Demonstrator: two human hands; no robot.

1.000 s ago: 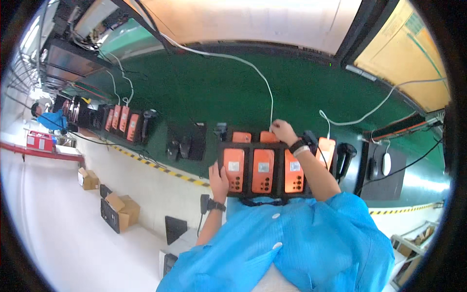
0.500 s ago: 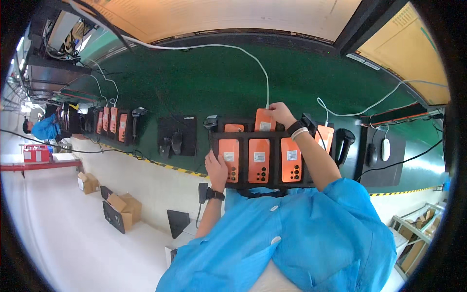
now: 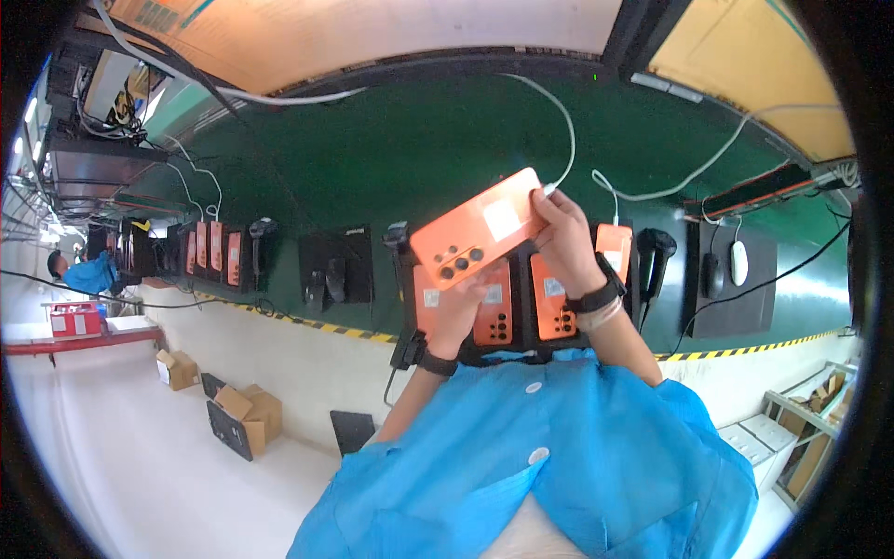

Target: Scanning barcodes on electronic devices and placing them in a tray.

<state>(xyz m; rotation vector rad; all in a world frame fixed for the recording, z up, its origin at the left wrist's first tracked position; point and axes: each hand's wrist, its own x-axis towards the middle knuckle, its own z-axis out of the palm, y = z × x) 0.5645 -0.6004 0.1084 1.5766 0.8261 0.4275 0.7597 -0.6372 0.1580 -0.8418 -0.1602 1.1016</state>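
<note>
An orange smartphone [image 3: 466, 233] is raised above the black tray and tilted, its back with a white label and several camera lenses facing up. At its upper right end, my right hand [image 3: 566, 242] grips it beside the plug of a white cable [image 3: 572, 130]. My left hand [image 3: 456, 312] is at its lower edge, closed against it with fingers partly hidden behind it. Below, orange phones lie in the tray: one phone [image 3: 556, 307] by my right wrist, another phone [image 3: 494, 321] in the middle, and a third phone [image 3: 424, 312] partly covered by my left hand.
Another cabled orange phone [image 3: 615, 244] stands at the tray's right, beside a black handheld scanner [image 3: 657, 265]. Computer mice lie on a black mat [image 3: 358, 252] at left and another mat [image 3: 759, 298] at right. Monitors [image 3: 419, 28] line the back. A person in blue [image 3: 88, 272] is far left.
My right hand has lifted the cabled phone from the tray's back row toward me and turned it. My left hand has moved from the tray's left edge up to the phone.
</note>
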